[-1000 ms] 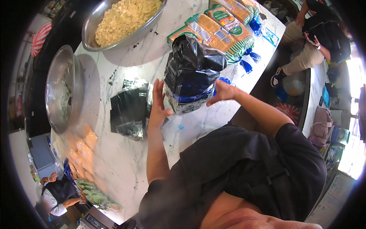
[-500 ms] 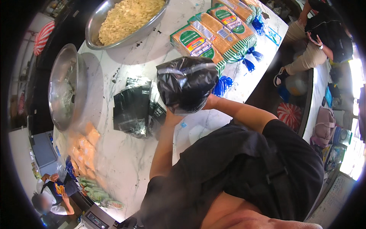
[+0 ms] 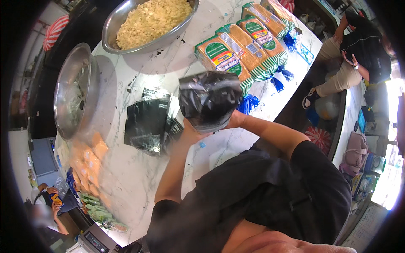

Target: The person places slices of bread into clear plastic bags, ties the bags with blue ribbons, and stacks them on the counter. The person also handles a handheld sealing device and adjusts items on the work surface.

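A black plastic bag (image 3: pixel 210 99), glossy and puffed out, is held up over the marble-patterned table (image 3: pixel 126 185) between my two hands. My left hand (image 3: pixel 193 132) grips its lower left side. At the lower right side my right hand (image 3: pixel 236 119) grips it too. Most of my fingers are hidden behind the plastic, and what the bag contains, if anything, cannot be seen. Just left of it lie several flat black plastic bags (image 3: pixel 145 120) in an overlapping pile. Beyond my right hand are packaged bread loaves (image 3: pixel 251 44) in clear and green wrapping with blue ties.
A large metal bowl (image 3: pixel 187 27) of chunky yellow food stands at the far side. At left is a metal basin (image 3: pixel 69 114) with clear plastic inside. Orange packets (image 3: pixel 90 160) and bagged green vegetables (image 3: pixel 99 211) lie near left. Two other people (image 3: pixel 365 50) (image 3: pixel 50 206) are beyond the table.
The whole view has shifted slightly. The black bag sits a little lower in the picture, and its upper part looks a bit flatter. Both hands stay on it.
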A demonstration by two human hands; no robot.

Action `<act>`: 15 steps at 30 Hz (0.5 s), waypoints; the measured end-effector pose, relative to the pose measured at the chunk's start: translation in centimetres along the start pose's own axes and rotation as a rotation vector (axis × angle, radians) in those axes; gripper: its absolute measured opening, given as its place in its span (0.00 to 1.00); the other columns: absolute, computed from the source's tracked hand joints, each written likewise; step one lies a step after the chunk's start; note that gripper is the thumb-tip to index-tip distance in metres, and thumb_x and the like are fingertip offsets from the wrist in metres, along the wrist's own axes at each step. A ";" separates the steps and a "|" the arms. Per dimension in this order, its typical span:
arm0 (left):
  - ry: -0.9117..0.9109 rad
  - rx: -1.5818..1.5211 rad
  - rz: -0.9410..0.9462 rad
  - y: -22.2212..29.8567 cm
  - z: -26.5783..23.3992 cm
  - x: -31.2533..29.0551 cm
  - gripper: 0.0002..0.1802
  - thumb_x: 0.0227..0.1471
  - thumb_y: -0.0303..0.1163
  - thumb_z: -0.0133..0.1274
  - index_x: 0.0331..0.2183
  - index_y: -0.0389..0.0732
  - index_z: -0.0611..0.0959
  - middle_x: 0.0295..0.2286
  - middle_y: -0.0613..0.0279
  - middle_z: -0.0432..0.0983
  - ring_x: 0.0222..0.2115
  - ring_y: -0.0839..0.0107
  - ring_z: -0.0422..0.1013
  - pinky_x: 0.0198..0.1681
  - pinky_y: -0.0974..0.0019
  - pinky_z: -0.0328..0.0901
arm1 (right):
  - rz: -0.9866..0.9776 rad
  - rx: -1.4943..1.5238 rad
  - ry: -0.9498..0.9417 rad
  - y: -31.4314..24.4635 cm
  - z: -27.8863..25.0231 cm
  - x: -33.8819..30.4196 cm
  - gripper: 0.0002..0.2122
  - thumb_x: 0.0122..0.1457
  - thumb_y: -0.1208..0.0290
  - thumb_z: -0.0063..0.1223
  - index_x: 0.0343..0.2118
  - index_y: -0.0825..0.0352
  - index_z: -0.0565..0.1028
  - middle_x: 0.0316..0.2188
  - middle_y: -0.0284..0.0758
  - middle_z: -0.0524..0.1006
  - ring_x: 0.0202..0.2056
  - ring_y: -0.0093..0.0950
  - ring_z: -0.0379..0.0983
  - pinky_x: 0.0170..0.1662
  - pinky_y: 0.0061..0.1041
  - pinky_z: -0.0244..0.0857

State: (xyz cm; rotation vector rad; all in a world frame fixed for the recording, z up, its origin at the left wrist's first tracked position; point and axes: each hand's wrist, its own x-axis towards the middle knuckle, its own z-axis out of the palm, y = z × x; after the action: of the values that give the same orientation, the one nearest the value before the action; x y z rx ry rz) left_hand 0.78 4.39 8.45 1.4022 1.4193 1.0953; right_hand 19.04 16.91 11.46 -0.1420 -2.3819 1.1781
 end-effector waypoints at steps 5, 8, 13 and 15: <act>-0.031 0.604 0.376 -5.8 1.0 -1.1 0.55 0.25 0.35 0.76 0.55 0.35 0.65 0.48 0.51 0.71 0.46 0.62 0.70 0.53 0.57 0.63 | 0.123 -0.148 -0.061 3.8 3.2 -2.0 0.47 0.33 0.57 0.73 0.60 0.62 0.61 0.60 0.45 0.57 0.63 0.44 0.49 0.64 0.41 0.42; -0.075 0.710 0.304 -5.8 -0.2 -1.4 0.58 0.23 0.36 0.76 0.56 0.37 0.63 0.51 0.50 0.67 0.49 0.60 0.67 0.56 0.56 0.59 | 0.395 -0.071 -0.217 4.1 2.2 -3.3 0.52 0.28 0.58 0.75 0.61 0.63 0.58 0.62 0.48 0.52 0.64 0.47 0.44 0.64 0.43 0.41; -0.234 0.139 -0.133 -2.5 -1.2 -0.8 0.59 0.23 0.37 0.76 0.58 0.42 0.63 0.56 0.53 0.61 0.56 0.61 0.60 0.61 0.57 0.51 | 0.200 -0.025 -0.144 2.1 -0.5 -2.1 0.54 0.25 0.61 0.77 0.61 0.65 0.57 0.61 0.48 0.55 0.63 0.46 0.47 0.64 0.42 0.41; -0.129 0.025 -0.060 -2.0 0.1 0.1 0.54 0.28 0.39 0.74 0.57 0.42 0.64 0.55 0.54 0.63 0.55 0.61 0.61 0.61 0.56 0.52 | 0.071 0.004 -0.031 1.6 0.0 -0.8 0.54 0.25 0.61 0.77 0.61 0.65 0.57 0.60 0.48 0.56 0.62 0.45 0.48 0.64 0.41 0.42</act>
State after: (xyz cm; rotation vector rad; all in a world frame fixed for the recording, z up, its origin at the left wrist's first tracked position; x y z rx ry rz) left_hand 0.32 4.53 6.49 1.4133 1.3776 0.9355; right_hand 19.58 17.70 9.94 -0.2109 -2.4194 1.2255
